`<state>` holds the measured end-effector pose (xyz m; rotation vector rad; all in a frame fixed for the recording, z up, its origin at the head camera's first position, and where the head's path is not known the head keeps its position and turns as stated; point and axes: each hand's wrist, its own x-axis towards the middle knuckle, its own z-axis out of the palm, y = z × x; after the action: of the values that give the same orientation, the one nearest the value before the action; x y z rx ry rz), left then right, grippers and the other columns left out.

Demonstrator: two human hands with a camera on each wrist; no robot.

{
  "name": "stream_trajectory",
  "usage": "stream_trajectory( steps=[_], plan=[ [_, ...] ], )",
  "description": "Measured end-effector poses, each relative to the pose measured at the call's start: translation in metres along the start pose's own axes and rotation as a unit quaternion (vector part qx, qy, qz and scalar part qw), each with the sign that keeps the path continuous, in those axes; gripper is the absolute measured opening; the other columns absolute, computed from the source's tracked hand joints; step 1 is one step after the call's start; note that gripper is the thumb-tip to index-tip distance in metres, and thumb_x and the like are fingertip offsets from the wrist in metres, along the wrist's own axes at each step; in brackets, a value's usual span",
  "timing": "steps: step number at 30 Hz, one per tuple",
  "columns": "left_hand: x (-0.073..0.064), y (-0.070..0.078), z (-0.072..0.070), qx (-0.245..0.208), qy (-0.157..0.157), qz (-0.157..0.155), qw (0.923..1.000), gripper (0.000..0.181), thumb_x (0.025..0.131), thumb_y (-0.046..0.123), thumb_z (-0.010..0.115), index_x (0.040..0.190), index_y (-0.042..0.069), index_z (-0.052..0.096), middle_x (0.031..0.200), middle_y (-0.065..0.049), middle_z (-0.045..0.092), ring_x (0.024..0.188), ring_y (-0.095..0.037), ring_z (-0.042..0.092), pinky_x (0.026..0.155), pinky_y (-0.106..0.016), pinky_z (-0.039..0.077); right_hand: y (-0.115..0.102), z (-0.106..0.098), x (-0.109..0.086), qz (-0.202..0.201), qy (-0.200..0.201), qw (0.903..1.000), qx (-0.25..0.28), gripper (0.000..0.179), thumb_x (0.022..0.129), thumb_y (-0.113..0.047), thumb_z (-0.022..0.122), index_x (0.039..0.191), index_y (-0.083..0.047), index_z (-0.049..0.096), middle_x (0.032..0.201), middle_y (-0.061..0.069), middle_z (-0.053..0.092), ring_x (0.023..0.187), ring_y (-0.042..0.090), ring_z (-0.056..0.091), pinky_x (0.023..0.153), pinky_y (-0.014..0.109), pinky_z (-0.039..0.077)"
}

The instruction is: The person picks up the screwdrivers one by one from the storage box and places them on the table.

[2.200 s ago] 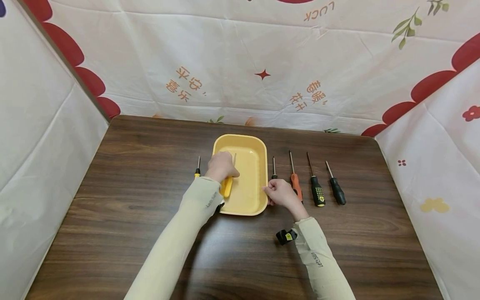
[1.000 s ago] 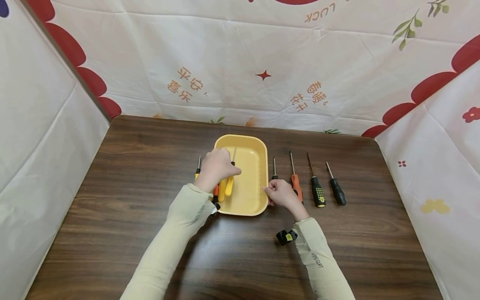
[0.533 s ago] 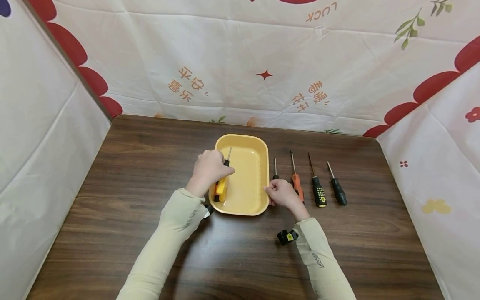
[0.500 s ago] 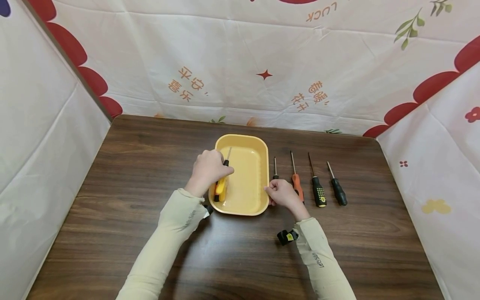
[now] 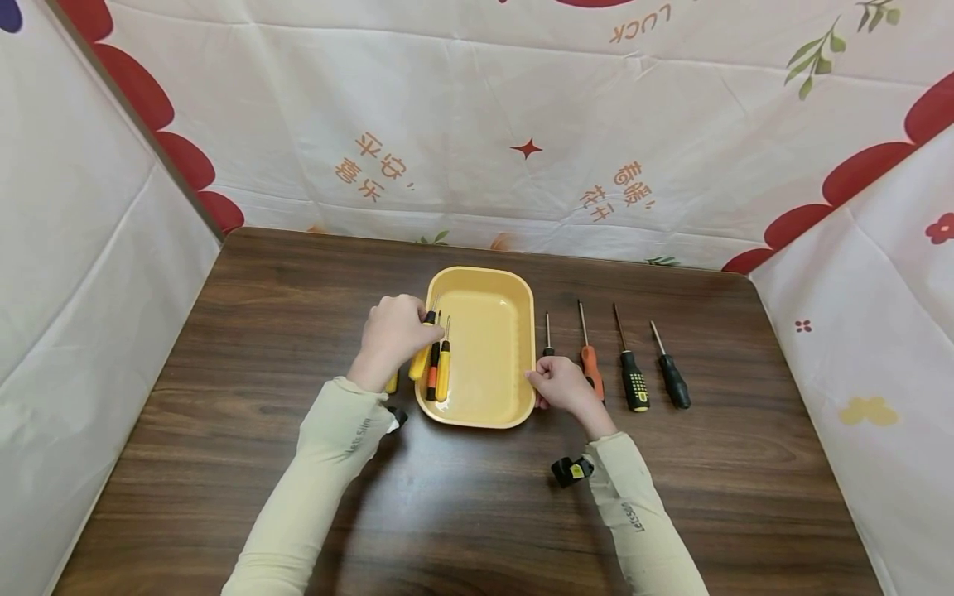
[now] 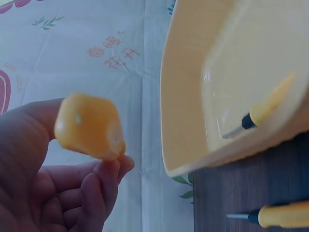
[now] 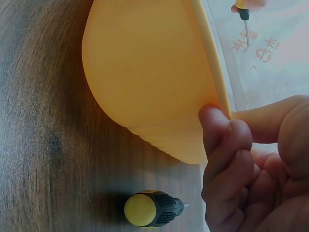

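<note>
My left hand (image 5: 395,335) pinches a yellow-handled screwdriver (image 5: 420,361) with a black collar, raised at the left rim of a yellow tray (image 5: 484,364). In the left wrist view its handle end (image 6: 87,126) points at the camera, held between thumb and fingers. Inside the tray, along its left side, lie a black-and-orange screwdriver (image 5: 432,377) and another yellow screwdriver (image 5: 443,372). My right hand (image 5: 561,382) grips the tray's right rim; the right wrist view shows thumb and curled fingers pinching the tray wall (image 7: 145,58).
One more yellow screwdriver (image 5: 392,383) lies on the table left of the tray, mostly hidden by my left hand. To the right, in a row, are an orange screwdriver (image 5: 590,364), a black-and-yellow one (image 5: 633,381), a black one (image 5: 673,381) and another partly behind my right hand.
My left hand has lifted the yellow screwdriver from among those in the tray and carried it left to the rim, uncovering the two left inside. My right hand stays on the rim.
</note>
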<state>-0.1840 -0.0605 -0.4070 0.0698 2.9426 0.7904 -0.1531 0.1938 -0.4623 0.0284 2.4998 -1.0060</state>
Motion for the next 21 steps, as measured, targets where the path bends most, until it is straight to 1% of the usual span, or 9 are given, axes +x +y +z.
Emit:
stream_trajectory(
  steps=[3,8,11,15,19,21],
  plan=[
    [0.0,-0.006,-0.002,-0.001,0.004,-0.004,1.0,0.035,0.067,0.03,0.065,0.047,0.015,0.041,0.045,0.004,0.037,0.05,-0.018,0.043,0.045,-0.028,0.032,0.0,0.0,0.0,0.003,0.001,1.0,0.002,0.025,0.09,-0.017,0.053,0.069,-0.005,0.05,0.05,0.001,0.054,0.054,0.028,0.06,0.046,0.024,0.04],
    [-0.002,-0.016,-0.005,-0.013,-0.004,-0.016,0.9998,0.035,0.07,0.026,0.065,0.046,0.014,0.041,0.043,0.005,0.034,0.043,-0.012,0.036,0.041,-0.025,0.027,-0.001,0.0,-0.001,-0.001,0.003,1.0,0.003,0.025,0.09,-0.017,0.053,0.068,-0.005,0.049,0.05,0.001,0.054,0.051,0.024,0.058,0.046,0.025,0.04],
    [-0.002,-0.021,-0.007,-0.018,0.002,-0.02,0.9996,0.034,0.069,0.024,0.063,0.047,0.014,0.04,0.043,0.005,0.032,0.043,-0.011,0.033,0.042,-0.024,0.025,-0.001,0.0,-0.001,-0.004,0.001,1.0,0.003,0.025,0.09,-0.017,0.053,0.068,-0.005,0.049,0.05,0.001,0.054,0.05,0.021,0.058,0.046,0.025,0.039],
    [-0.002,-0.029,-0.009,-0.022,0.015,-0.024,0.9994,0.032,0.068,0.023,0.063,0.047,0.014,0.04,0.044,0.005,0.033,0.045,-0.012,0.034,0.044,-0.025,0.027,0.0,-0.001,-0.001,-0.009,-0.002,0.9999,0.003,0.025,0.09,-0.016,0.053,0.068,-0.005,0.049,0.05,0.001,0.054,0.049,0.02,0.057,0.045,0.024,0.039],
    [-0.003,-0.036,-0.009,-0.028,0.01,-0.038,0.9988,0.03,0.07,0.025,0.064,0.05,0.012,0.045,0.045,0.004,0.037,0.045,-0.012,0.039,0.045,-0.025,0.03,0.0,-0.001,-0.001,-0.013,-0.001,0.9999,0.003,0.025,0.09,-0.016,0.053,0.068,-0.004,0.05,0.05,0.002,0.054,0.049,0.021,0.057,0.045,0.024,0.039],
    [-0.003,-0.039,-0.009,-0.032,0.007,-0.045,0.9985,0.027,0.07,0.025,0.064,0.053,0.01,0.049,0.047,0.002,0.041,0.046,-0.013,0.041,0.045,-0.024,0.031,0.0,-0.001,-0.001,-0.013,0.0,0.9999,0.004,0.025,0.09,-0.016,0.053,0.068,-0.004,0.05,0.05,0.002,0.055,0.049,0.022,0.058,0.045,0.024,0.039]
  ],
)
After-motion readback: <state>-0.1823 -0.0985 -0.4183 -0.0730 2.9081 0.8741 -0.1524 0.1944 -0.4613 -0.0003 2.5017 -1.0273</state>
